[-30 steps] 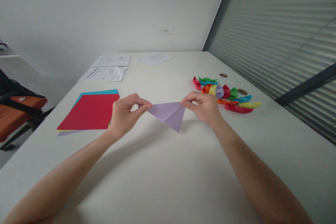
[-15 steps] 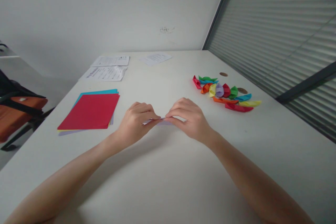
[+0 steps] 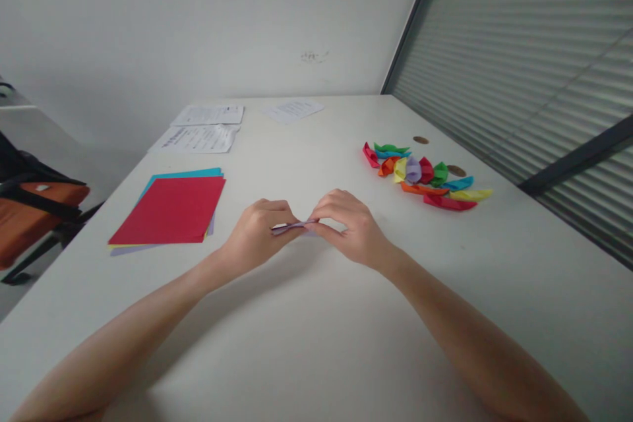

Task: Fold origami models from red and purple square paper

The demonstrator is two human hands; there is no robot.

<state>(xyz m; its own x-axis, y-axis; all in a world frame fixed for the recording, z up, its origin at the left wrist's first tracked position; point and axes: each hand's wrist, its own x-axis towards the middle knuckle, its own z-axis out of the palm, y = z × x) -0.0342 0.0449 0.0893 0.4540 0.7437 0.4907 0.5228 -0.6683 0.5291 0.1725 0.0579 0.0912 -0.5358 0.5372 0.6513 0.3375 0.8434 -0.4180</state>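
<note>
A small piece of folded purple paper (image 3: 291,227) is pinched between both my hands, just above the white table (image 3: 306,316). My left hand (image 3: 262,227) grips it from the left with thumb and fingertips pressed together. From the right, my right hand (image 3: 350,224) pinches it in the same way, its fingertips almost meeting those of the left. The paper looks like a thin strip seen edge-on, slightly tilted, and much of it is hidden behind my fingers.
A stack of coloured paper sheets (image 3: 168,211), red on top, lies at the left. Several folded paper boats (image 3: 425,175) in many colours sit at the right. Printed sheets (image 3: 202,138) lie at the back left. An orange-seated chair (image 3: 44,204) stands beside the table.
Both hands have shifted slightly, the left tilting a little downward. More of the folded purple paper's edge now shows beside the left fingers.
</note>
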